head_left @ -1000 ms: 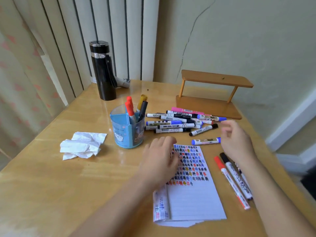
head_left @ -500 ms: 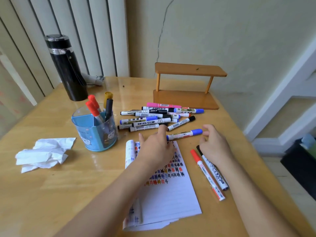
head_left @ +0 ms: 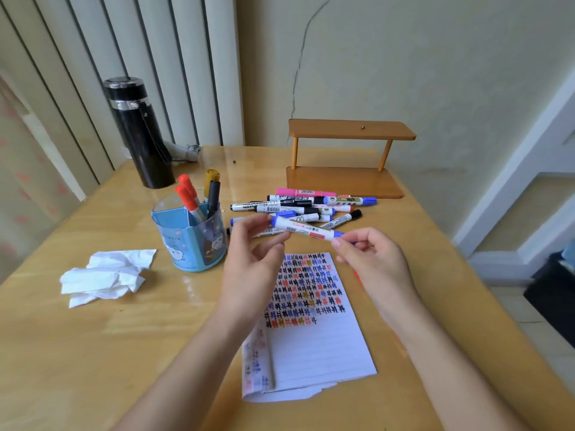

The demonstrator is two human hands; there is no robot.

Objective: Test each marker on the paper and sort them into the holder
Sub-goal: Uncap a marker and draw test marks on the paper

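I hold a white marker with blue ends [head_left: 306,229] level above the lined paper [head_left: 314,340]. My left hand [head_left: 253,259] pinches its barrel near the left end. My right hand [head_left: 370,262] grips its blue cap at the right end. The paper carries rows of coloured test marks on its upper half. Left of my hands stands the blue holder [head_left: 189,241] with two red markers, a gold one and a black one upright in it. A pile of several markers [head_left: 298,208] lies on the table behind my hands.
A crumpled white tissue [head_left: 104,275] lies at the left. A black flask [head_left: 138,132] stands at the back left. A small wooden shelf [head_left: 345,160] stands at the back against the wall. The table's right edge drops to the floor.
My right hand lifted the blue marker off the table and my left hand left the paper and took its other end. The camera view shifted.
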